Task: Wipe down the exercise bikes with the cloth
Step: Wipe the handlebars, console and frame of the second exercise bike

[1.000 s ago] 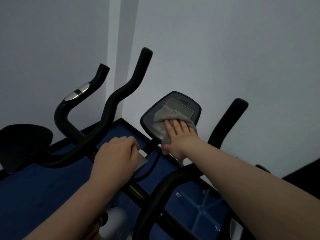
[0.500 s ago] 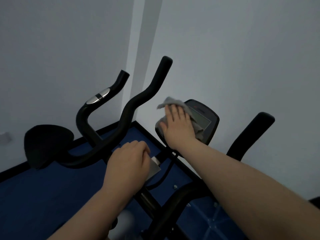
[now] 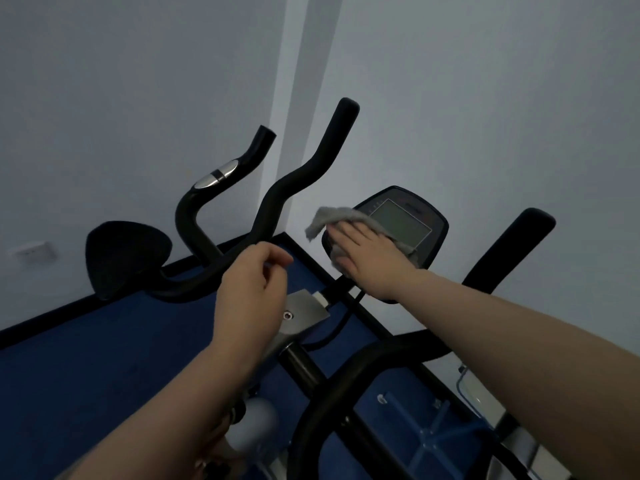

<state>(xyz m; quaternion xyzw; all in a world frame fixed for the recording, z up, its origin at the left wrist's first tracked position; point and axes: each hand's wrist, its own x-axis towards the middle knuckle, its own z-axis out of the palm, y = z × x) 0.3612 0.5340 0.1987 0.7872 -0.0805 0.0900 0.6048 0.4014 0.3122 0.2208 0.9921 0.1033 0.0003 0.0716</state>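
A black exercise bike stands in front of me, with its console (image 3: 408, 223) at centre right. My right hand (image 3: 367, 254) lies flat on a grey cloth (image 3: 332, 218), pressing it onto the console's left side; part of the cloth sticks out past the console's left edge. The screen's right half is uncovered. My left hand (image 3: 252, 289) hovers with fingers loosely curled above the metal bracket (image 3: 304, 306) at the handlebar stem, holding nothing. The curved black handlebar (image 3: 298, 174) rises to the left of the console, and its right grip (image 3: 512, 244) rises on the other side.
A second bike's handlebar (image 3: 221, 181) and black saddle (image 3: 128, 254) stand at the left. White walls meet in a corner behind. Blue floor (image 3: 86, 358) with black skirting lies below. A wall socket (image 3: 33, 252) sits at far left.
My left hand has lifted off the metal bracket and now hovers above it. My right hand has slid the cloth across the console towards its left side, uncovering the screen.
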